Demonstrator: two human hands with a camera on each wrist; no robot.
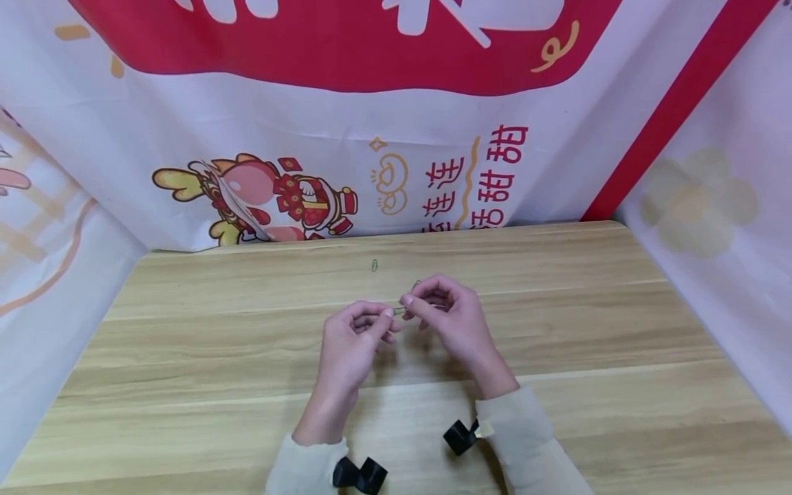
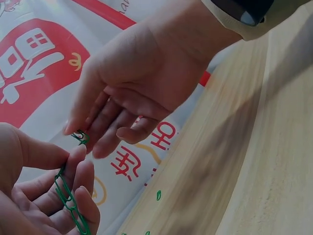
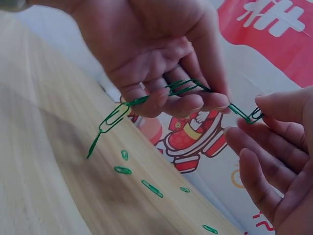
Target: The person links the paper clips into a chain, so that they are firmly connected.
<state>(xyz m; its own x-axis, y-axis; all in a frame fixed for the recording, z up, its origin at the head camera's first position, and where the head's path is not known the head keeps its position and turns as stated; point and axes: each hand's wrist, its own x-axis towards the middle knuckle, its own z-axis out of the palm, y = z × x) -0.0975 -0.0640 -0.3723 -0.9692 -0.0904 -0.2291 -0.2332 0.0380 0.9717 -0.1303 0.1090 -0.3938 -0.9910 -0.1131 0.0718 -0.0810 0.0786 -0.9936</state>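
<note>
Over the table both hands meet at a chain of green paper clips [image 3: 116, 116]. My left hand [image 1: 353, 337] pinches it between thumb and forefinger. In the right wrist view, the longer part runs along the left fingers, and its end hangs free below. From the left fingertips a paper clip [image 3: 238, 112] stretches toward my right hand [image 1: 456, 322]. There the right thumb and fingers pinch another small green paper clip [image 2: 80, 137], partly covered. Whether these two clips are linked, I cannot tell.
Several loose green paper clips [image 3: 152, 189] lie on the wooden table [image 1: 204, 357] beyond the hands; one paper clip [image 1: 374, 265] shows near the back edge. A printed cloth [image 1: 346, 117] rises behind the table and along both sides.
</note>
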